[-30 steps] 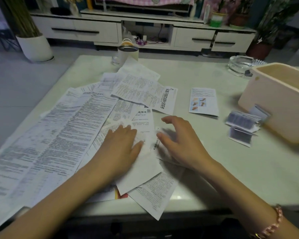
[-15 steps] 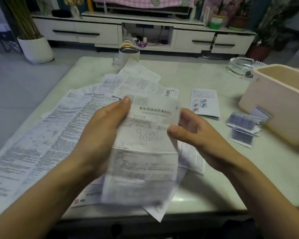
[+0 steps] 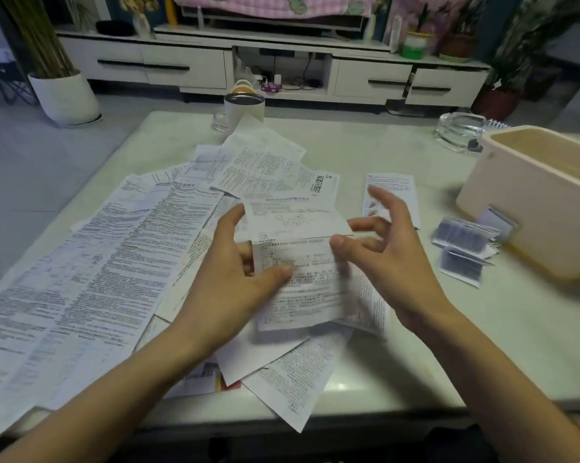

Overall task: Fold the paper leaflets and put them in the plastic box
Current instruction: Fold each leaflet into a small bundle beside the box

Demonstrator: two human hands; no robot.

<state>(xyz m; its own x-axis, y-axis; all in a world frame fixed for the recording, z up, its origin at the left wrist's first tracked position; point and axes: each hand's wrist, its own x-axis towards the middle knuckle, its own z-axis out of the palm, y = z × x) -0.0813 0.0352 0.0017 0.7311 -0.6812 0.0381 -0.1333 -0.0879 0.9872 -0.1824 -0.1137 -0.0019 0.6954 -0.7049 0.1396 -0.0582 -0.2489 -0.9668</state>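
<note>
Above the table's middle I hold one printed leaflet [image 3: 302,289], bent across its width so its top part tips back. My left hand [image 3: 228,289] grips its left edge, thumb on the front and fingers behind. My right hand [image 3: 392,262] pinches the right edge at the crease between thumb and forefinger, with the other fingers spread. Several unfolded leaflets [image 3: 98,262] lie spread over the left and middle of the table. The cream plastic box [image 3: 532,202] stands at the right, and folded leaflets [image 3: 462,238] lie against its near side.
A small leaflet with pictures [image 3: 395,185] lies flat behind my right hand. A white cup [image 3: 245,108] stands at the table's far edge, and a glass ashtray [image 3: 459,132] sits behind the box. Bare tabletop [image 3: 482,345] shows at the front right.
Both hands went from lying on the papers to lifting one leaflet upright. Now the leaflet is lower and bent at a crease, and my right fingers have spread.
</note>
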